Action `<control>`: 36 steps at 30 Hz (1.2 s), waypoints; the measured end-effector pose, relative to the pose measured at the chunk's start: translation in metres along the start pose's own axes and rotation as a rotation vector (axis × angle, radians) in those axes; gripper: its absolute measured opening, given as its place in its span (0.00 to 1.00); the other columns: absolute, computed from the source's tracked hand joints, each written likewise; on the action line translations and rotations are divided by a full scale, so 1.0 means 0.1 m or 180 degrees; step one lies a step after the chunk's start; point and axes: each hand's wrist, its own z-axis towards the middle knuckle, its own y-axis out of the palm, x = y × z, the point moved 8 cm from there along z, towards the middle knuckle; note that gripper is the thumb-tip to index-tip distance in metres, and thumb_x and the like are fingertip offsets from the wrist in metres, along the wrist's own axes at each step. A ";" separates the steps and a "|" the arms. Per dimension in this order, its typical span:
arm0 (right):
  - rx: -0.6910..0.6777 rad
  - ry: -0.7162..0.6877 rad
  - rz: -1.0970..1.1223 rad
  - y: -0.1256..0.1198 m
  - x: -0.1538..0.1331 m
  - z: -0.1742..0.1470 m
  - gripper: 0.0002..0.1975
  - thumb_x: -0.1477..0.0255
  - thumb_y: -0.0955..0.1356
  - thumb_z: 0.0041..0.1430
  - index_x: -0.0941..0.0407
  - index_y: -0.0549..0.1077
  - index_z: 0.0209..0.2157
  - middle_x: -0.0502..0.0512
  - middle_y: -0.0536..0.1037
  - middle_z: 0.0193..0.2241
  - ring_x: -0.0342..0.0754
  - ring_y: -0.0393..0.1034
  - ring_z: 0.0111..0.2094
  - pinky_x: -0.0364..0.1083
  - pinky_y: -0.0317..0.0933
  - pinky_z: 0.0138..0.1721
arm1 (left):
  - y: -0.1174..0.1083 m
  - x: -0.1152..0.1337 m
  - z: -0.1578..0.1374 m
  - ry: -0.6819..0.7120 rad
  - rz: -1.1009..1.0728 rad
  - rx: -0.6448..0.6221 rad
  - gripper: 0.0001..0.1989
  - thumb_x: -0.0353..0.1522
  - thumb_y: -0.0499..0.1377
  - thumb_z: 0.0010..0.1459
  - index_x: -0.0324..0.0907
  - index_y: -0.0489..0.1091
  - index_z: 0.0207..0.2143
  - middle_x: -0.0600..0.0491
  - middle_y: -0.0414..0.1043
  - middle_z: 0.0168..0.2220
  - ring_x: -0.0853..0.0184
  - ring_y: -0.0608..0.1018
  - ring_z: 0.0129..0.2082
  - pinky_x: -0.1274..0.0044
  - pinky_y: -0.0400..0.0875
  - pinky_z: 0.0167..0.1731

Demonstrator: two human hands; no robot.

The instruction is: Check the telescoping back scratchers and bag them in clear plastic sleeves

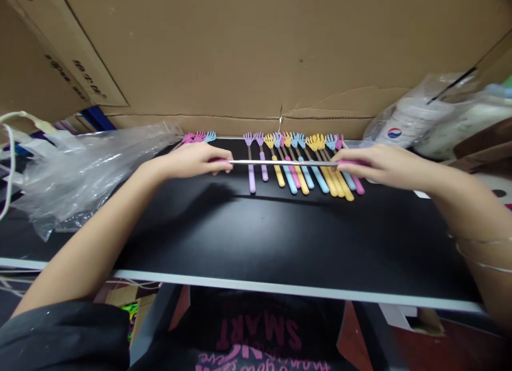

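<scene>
Stretched level between my two hands is a telescopic back scratcher (282, 162) with a long silver rod. My left hand (196, 160) is closed around one pink end of it. Around the other pink end, my right hand (380, 166) is closed too. Behind and below the rod, several back scratchers lie side by side, claws toward the cardboard: purple ones (252, 180) at the left, then yellow, blue and pink ones (336, 184) packed closer. Beyond my left hand, pink claws (194, 138) and a blue claw (210, 136) show; their handles are mostly hidden.
A black tabletop (256, 238) with a pale front edge carries everything. Clear plastic bags (92, 168) lie at the left, beside a white cable (10, 163). A cardboard wall (256, 56) stands behind. At the right is a white Pepsi cup (416, 120) in plastic.
</scene>
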 end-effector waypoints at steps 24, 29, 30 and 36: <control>0.0751 -0.0378 -0.1635 0.51 -0.62 0.13 0.16 0.64 0.56 0.68 0.54 0.71 0.35 0.54 0.77 0.22 0.45 0.66 0.20 0.45 0.38 0.23 | 0.25 0.64 0.03 0.0941 0.2233 0.1314 0.19 0.38 0.46 0.69 0.42 0.70 0.29 0.53 0.71 0.22 0.68 0.72 0.24 0.76 0.53 0.22; 0.0842 -0.0370 -0.1693 0.47 -0.60 0.13 0.19 0.63 0.55 0.69 0.55 0.72 0.35 0.55 0.77 0.22 0.46 0.68 0.22 0.44 0.41 0.23 | 0.22 0.69 0.01 0.0746 0.2035 0.1290 0.17 0.38 0.48 0.68 0.41 0.71 0.30 0.52 0.72 0.24 0.67 0.75 0.27 0.76 0.54 0.23; 0.0808 -0.0384 -0.1647 0.45 -0.58 0.13 0.19 0.62 0.55 0.69 0.55 0.72 0.35 0.54 0.77 0.21 0.46 0.68 0.22 0.44 0.42 0.24 | 0.24 0.67 0.02 0.0685 0.1937 0.1171 0.17 0.38 0.48 0.68 0.41 0.71 0.31 0.52 0.73 0.25 0.67 0.75 0.27 0.76 0.54 0.23; -0.0130 -0.0214 -0.0544 0.40 -0.32 0.07 0.19 0.58 0.55 0.68 0.51 0.71 0.34 0.49 0.74 0.22 0.44 0.65 0.21 0.43 0.48 0.24 | 0.38 0.34 0.05 0.0258 0.0393 -0.0249 0.18 0.43 0.46 0.68 0.46 0.71 0.37 0.58 0.76 0.29 0.71 0.76 0.28 0.82 0.57 0.25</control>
